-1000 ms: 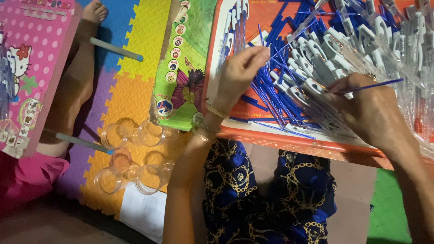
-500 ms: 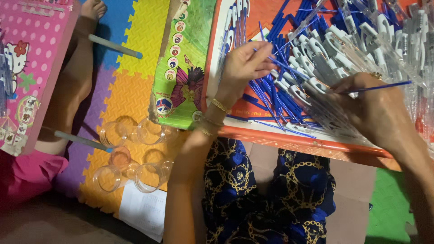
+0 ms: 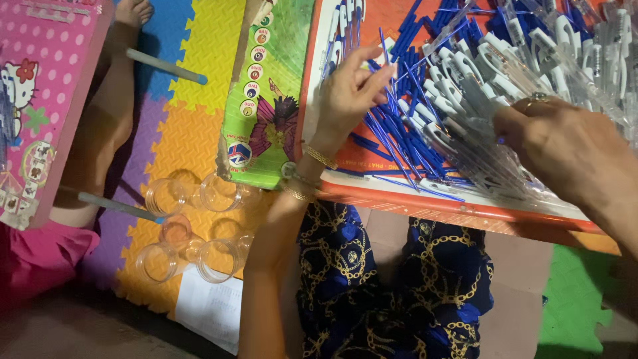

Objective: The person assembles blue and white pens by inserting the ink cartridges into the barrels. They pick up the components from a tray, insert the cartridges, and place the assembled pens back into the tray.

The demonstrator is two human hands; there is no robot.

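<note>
Bright foam mats (image 3: 193, 143) lie under my orange tray (image 3: 425, 193); my left hand (image 3: 349, 100) pinches thin blue refills (image 3: 392, 143) from the heap beneath its fingertips, my right hand (image 3: 565, 149) presses loosely on clear pen barrels (image 3: 485, 100). Better lift one refill, keeping it straight

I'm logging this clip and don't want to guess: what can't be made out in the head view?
- Right hand: its fingertips are buried in the pile of clear pen barrels, so its grip cannot be judged.
- Pile of clear pen barrels: cut off by the top and right edges.
- Blue refills: partly hidden under the left hand.
- Clear cups: contents, if any, too transparent to tell.
</note>
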